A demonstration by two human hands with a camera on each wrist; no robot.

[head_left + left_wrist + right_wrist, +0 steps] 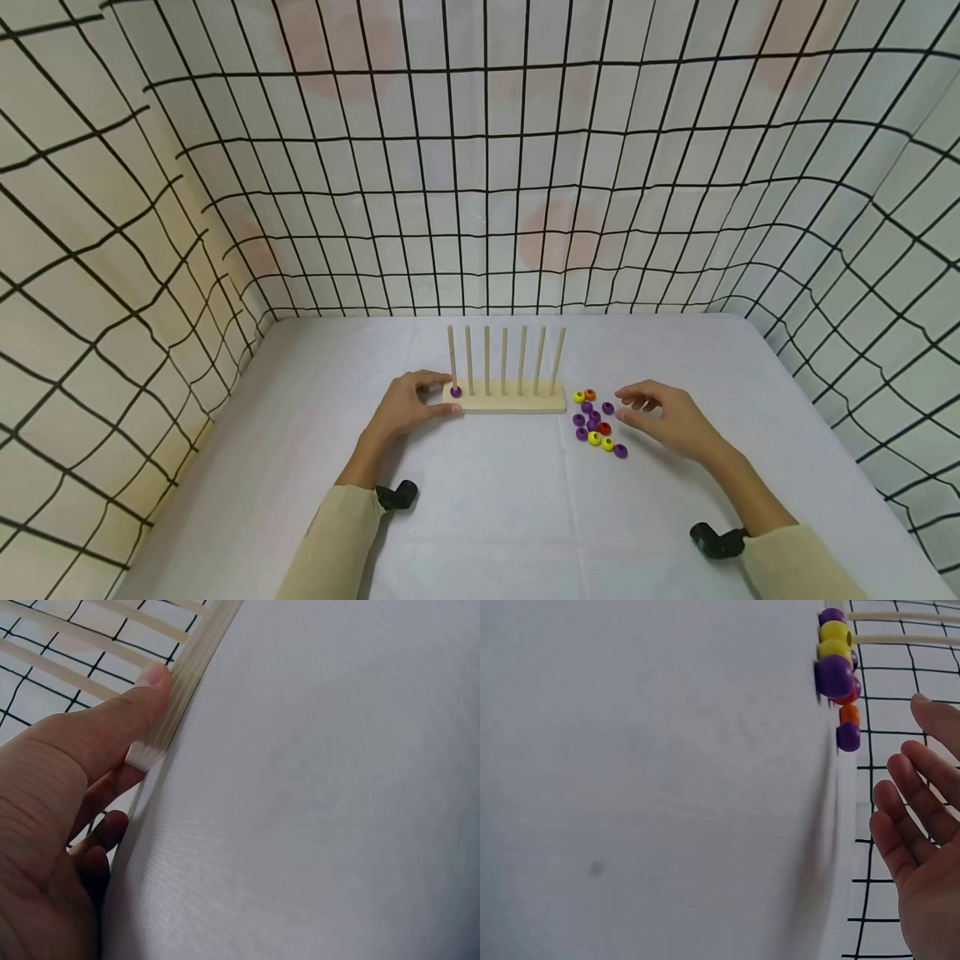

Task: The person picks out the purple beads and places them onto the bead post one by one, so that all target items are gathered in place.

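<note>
On the bench [487, 517] we see the pegged stand [510, 405] near the middle, one bead [456, 392] around its leftmost peg [452, 354]. Our left hand [407, 407] holds the left end. Loose beads [593, 425] lie just right of the stand; our right hand [665, 414], seemingly not touching them, is farther right.

A booth-like space, probably a lab or recording setup. A white table [487, 517] sits boxed in on three sides by pale walls [467, 167] with a black grid [487, 192], and two black wrist cameras [397, 496] show over it.
</note>
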